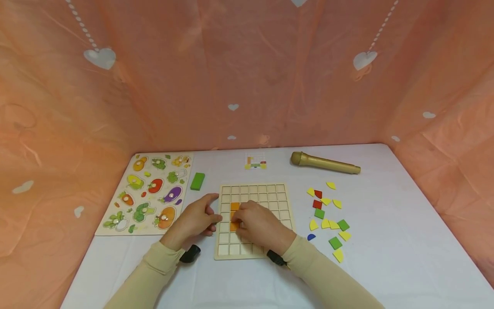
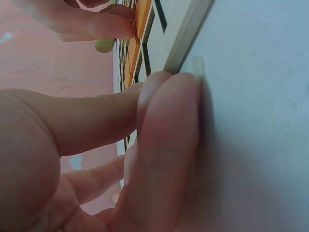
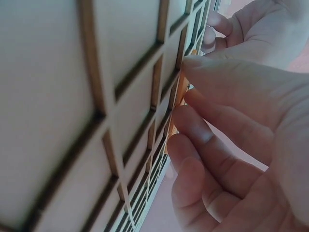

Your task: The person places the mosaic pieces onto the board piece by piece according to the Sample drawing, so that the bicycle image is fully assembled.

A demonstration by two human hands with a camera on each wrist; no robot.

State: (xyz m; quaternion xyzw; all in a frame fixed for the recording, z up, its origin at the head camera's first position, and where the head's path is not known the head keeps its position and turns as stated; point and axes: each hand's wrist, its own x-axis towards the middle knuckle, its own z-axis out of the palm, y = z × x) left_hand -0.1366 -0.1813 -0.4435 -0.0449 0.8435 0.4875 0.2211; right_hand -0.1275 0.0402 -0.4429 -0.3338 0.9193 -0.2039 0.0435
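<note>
A wooden grid board [image 1: 225, 250] lies on the table between both hands. A short column of orange square tiles [image 1: 235, 206] sits in its left part. My right hand [image 1: 260, 225] reaches over the board, its thumb and bent fingers around an orange tile [image 1: 234, 226] in that column; the fingers partly cover the column. Along the board's left edge, my left hand [image 1: 196, 219] touches the rim with thumb and forefinger. Its other fingers bend beneath, and the left wrist view shows fingertips [image 2: 178, 89] against the board's side.
Left stands a vegetable puzzle board [image 1: 131, 201], with a green block [image 1: 197, 181] beside it. Behind the grid lies a small pattern card [image 1: 255, 161]. A gold microphone [image 1: 326, 164] lies back right. Loose yellow quarter-circles [image 1: 338, 256], red squares [image 1: 317, 204], green squares [image 1: 335, 243] and a blue half-circle [image 1: 311, 237] lie to the right.
</note>
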